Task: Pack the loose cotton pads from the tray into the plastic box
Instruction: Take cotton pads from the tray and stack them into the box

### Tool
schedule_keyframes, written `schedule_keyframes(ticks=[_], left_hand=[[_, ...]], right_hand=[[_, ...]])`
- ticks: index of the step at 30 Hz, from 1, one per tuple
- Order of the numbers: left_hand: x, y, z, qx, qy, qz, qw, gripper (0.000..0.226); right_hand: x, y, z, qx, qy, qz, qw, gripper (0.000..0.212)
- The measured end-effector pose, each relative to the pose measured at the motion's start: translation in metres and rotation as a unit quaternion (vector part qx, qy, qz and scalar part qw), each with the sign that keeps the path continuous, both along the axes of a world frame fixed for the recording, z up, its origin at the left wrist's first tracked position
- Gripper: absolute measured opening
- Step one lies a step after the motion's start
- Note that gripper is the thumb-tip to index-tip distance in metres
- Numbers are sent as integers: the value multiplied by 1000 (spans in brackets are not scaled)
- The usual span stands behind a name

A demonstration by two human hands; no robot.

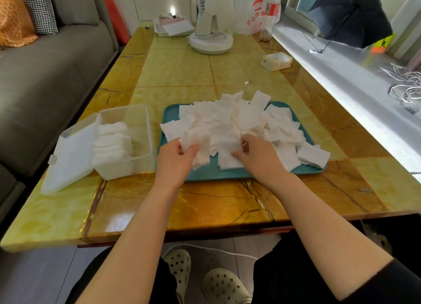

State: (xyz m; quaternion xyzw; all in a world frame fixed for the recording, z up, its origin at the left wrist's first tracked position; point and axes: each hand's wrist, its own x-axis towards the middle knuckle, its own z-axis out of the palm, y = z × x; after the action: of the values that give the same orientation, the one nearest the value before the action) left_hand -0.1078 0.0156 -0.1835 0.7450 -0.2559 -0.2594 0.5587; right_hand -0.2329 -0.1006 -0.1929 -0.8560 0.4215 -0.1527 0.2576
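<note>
Both your forearms reach forward over the near edge of the worktop (205, 203), and both hands work at the near side of the tray (205, 172). Your left hand (176, 154) is turned palm inward, with thumb and curled fingers pinching the cotton pads (230, 121) at the heap's near left corner. I cannot tell whether it has one pad or several. Your right hand (255, 154) sits just beside it, knuckles up. Its fingers are curled into the heap and its thumb is laid across a pad, so it looks to be pinching pads too.

The loose pads fill the tray in front of your hands, and a few overhang its far and right edges. The plastic box (136, 119) stands just left of your left hand, touching or nearly touching the tray. Its lid (70, 158) is thrown open to the left. A row of stacked pads (112, 142) fills the box's left part.

Well beyond your hands stand a white fan (211, 41) and, to the right, a small pack of tissues (276, 61). Nothing lies between your left hand and the box. A grey sofa (45, 76) runs along the left of the worktop.
</note>
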Motion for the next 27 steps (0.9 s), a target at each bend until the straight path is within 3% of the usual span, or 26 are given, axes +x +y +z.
schedule_keyframes(ticks=[3,8,14,19,22,24,27], left_hand=[[3,0,-1,4,-7,31,999,22],[4,0,-1,5,14,-8,1000,11],[-4,0,6,-3,31,-115,993,22],[-3,1,11,-49,142,-115,982,21],[-1,5,6,-30,21,-118,992,12],[4,6,2,-22,-50,-91,994,20],[9,10,2,-13,-64,-95,993,21]], right_hand=[[4,1,7,8,-78,7,997,14],[13,8,13,178,-195,86,961,26],[20,11,4,104,-196,75,972,24],[22,13,2,90,-201,68,973,19],[23,16,3,67,-211,62,973,16],[25,18,6,78,-226,63,969,29],[28,25,13,139,-227,122,956,38]])
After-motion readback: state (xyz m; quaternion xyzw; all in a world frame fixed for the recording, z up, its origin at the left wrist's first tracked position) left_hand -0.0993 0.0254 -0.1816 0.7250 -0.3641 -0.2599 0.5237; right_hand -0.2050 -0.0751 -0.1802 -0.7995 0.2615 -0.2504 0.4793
